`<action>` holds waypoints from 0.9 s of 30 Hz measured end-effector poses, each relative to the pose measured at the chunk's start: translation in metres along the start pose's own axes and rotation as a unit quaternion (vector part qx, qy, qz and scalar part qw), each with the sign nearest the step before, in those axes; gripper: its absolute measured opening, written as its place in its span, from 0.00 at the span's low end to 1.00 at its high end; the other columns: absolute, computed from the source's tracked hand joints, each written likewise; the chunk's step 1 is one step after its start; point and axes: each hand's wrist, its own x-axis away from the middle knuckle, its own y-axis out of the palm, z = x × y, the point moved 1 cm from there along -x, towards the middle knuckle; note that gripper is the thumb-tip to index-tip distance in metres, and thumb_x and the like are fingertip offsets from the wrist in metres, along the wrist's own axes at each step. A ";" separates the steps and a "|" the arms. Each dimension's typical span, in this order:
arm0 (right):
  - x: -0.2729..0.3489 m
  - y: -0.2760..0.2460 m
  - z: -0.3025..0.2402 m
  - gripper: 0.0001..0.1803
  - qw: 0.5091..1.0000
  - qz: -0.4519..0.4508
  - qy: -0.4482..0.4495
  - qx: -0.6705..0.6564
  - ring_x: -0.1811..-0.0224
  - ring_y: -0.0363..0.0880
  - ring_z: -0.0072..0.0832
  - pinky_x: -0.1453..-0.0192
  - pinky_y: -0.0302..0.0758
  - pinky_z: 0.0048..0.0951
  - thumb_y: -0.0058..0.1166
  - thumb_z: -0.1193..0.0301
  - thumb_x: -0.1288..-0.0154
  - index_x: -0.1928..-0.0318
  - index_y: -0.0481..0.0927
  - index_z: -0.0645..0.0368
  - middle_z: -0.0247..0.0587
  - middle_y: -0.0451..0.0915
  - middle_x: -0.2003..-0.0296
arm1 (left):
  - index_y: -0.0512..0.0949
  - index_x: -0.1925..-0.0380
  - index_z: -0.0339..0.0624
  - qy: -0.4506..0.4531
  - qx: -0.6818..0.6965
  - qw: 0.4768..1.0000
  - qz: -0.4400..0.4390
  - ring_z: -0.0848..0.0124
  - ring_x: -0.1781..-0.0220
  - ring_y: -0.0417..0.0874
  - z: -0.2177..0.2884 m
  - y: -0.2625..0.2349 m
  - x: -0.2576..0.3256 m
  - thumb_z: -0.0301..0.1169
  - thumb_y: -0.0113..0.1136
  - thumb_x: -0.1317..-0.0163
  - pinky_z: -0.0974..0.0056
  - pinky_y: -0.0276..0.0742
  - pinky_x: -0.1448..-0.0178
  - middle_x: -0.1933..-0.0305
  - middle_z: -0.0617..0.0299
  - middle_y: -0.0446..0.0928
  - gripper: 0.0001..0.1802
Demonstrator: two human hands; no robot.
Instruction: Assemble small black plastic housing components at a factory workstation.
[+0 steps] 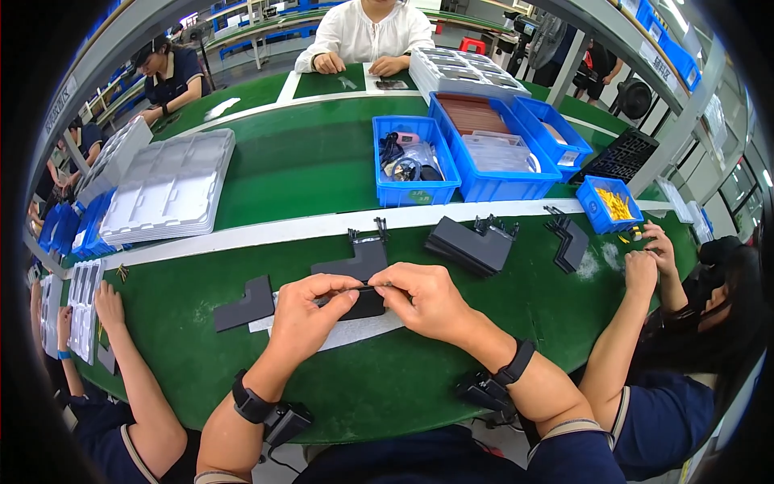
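Since both hands are on it, neither's nearer: left hand (308,319) and right hand (427,302) pinch the upper edge of a flat black piece (371,305) between thumbs and index fingers. It's directly between them, long axis apparently left-right, above a white sheet (355,333). Matte-black L-shaped part (363,258) just beyond. Markings: round green sticker (420,196) on blue plastic bin (391,194), white label (657,60) upper right, both with writing.

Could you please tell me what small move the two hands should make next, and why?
Perhaps press lightly along the black piece, since the left hand and right hand both pinch at its upper edge, fingertips close together.
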 end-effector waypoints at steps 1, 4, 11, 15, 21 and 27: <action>0.000 -0.001 0.000 0.08 0.999 0.010 -0.031 0.035 0.73 0.81 0.39 0.69 0.77 0.33 0.56 0.82 0.42 0.61 0.81 0.66 0.47 0.81 0.70 | 0.85 0.59 0.38 -0.011 -0.006 1.000 0.002 0.75 0.63 0.82 0.002 0.000 0.000 0.28 0.64 0.41 0.70 0.77 0.57 0.64 0.60 0.85 0.11; 0.000 -0.001 0.002 0.11 0.993 0.017 -0.079 0.089 0.69 0.83 0.41 0.66 0.80 0.34 0.56 0.85 0.46 0.60 0.82 0.65 0.48 0.83 0.67 | 0.85 0.58 0.39 0.000 -0.022 1.000 0.012 0.76 0.65 0.80 0.000 0.001 -0.002 0.28 0.63 0.40 0.71 0.75 0.60 0.65 0.60 0.84 0.11; -0.002 -0.009 0.011 0.15 0.987 0.005 -0.131 0.097 0.63 0.85 0.40 0.59 0.83 0.34 0.51 0.86 0.48 0.60 0.84 0.63 0.48 0.84 0.61 | 0.85 0.58 0.36 -0.012 0.082 0.997 0.000 0.78 0.66 0.78 -0.005 -0.002 -0.003 0.32 0.61 0.36 0.71 0.74 0.61 0.68 0.64 0.82 0.12; -0.004 -0.015 -0.001 0.12 1.000 -0.019 -0.011 0.001 0.67 0.85 0.37 0.64 0.81 0.33 0.53 0.83 0.44 0.60 0.85 0.63 0.47 0.85 0.63 | 0.85 0.60 0.34 -0.055 0.045 0.997 -0.016 0.77 0.65 0.79 0.001 -0.001 -0.001 0.34 0.64 0.37 0.70 0.75 0.59 0.68 0.63 0.83 0.13; -0.004 -0.018 -0.007 0.07 0.984 -0.069 0.161 -0.033 0.75 0.80 0.20 0.70 0.75 0.22 0.60 0.76 0.38 0.60 0.85 0.65 0.42 0.85 0.72 | 0.84 0.62 0.34 -0.023 0.015 0.999 -0.022 0.78 0.64 0.80 0.006 -0.003 0.002 0.32 0.67 0.40 0.70 0.75 0.57 0.67 0.63 0.83 0.11; -0.003 -0.016 -0.006 0.06 0.998 -0.037 -0.006 0.053 0.76 0.81 0.30 0.72 0.75 0.28 0.63 0.75 0.40 0.65 0.84 0.65 0.44 0.84 0.72 | 0.85 0.64 0.35 -0.009 -0.025 1.000 -0.006 0.79 0.65 0.79 0.011 -0.002 0.003 0.31 0.67 0.40 0.71 0.74 0.59 0.68 0.65 0.83 0.10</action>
